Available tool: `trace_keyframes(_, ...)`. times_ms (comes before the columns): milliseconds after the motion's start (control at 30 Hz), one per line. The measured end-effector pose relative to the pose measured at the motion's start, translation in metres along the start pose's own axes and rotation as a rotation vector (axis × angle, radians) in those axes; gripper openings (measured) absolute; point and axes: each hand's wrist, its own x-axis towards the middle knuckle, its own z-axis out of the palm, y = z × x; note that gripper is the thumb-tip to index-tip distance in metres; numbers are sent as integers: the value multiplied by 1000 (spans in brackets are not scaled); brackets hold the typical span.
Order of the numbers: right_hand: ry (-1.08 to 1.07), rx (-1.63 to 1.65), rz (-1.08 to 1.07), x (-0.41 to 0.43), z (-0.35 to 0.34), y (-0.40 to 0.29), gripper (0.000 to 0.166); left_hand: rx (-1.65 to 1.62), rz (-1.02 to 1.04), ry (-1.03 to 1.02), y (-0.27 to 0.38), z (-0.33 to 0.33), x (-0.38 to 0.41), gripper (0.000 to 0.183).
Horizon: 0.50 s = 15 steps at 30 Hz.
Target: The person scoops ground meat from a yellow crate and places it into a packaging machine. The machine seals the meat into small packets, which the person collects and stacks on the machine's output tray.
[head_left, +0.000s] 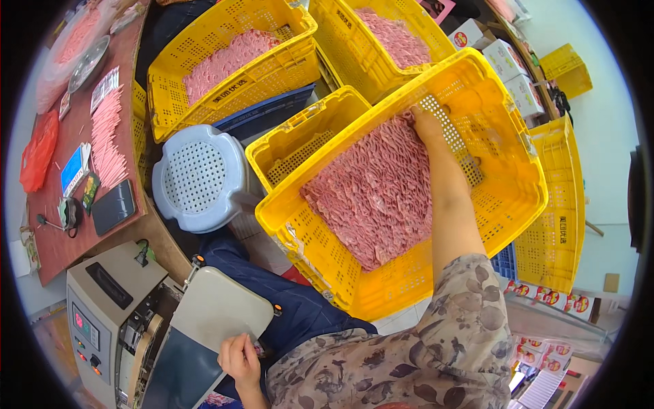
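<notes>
My right hand (428, 124) reaches deep into a large yellow perforated plastic crate (503, 220). Its fingers touch the far corner of a dense mass of thin pink packets (378, 194) packed in wavy rows; the fingertips are partly hidden, so their grip is unclear. Near my body, my left hand (239, 362) rests with curled fingers at the edge of a beige metal plate (225, 301). This plate belongs to what looks like a band sealing machine (97, 312) with a lit red and green display. Whether the left fingers hold anything is hard to see.
Two more yellow crates (176, 59) (352, 56) with pink packets stand beyond. A blue-grey plastic stool (196, 174) sits left of my crate. The reddish table (66, 245) at left bears thin pink sticks (106, 140), a smartphone (113, 207) and a red plastic bag (40, 153).
</notes>
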Motion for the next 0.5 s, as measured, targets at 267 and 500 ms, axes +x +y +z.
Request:
trace_keyframes(267,80,69,-107,-3,-30,46,43,-13,-24,37,-6,1,0,9)
trace_keyframes(500,-14,203,-253,-65,-139,9,43,-249,118,28,16,33,48,14)
